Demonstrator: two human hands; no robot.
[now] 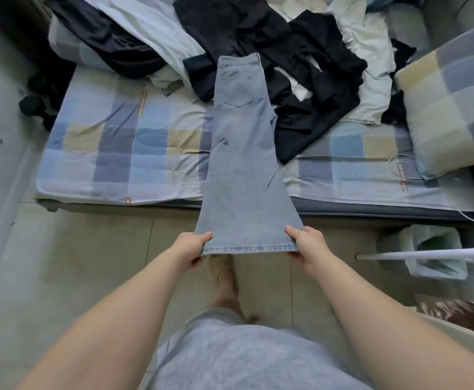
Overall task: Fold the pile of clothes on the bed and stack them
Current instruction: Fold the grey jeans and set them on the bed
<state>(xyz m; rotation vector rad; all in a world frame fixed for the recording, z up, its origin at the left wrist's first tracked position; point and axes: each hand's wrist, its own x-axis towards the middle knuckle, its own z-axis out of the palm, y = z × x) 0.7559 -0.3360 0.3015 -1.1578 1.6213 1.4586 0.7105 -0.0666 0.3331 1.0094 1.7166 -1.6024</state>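
Gripping both hem corners of pale blue jeans (241, 153) with left hand (195, 247) and right hand (304, 244), stretched along the bed (112, 142). Probably best kept taut, bringing hem evenly to waistband.

Left hand (193, 247): fingers mostly hidden beneath the jeans (241, 153) hem (only the thumb lies on top).
Right hand (304, 246): fingers likewise tucked under the hem.
Pile of clothes (286, 52): far part cut off by the top edge.
Pillow (452, 108): cut by the right edge.
Sheet lettering (142, 104): too small to read.
Bin (433, 249): partly behind a white pole (416, 254).
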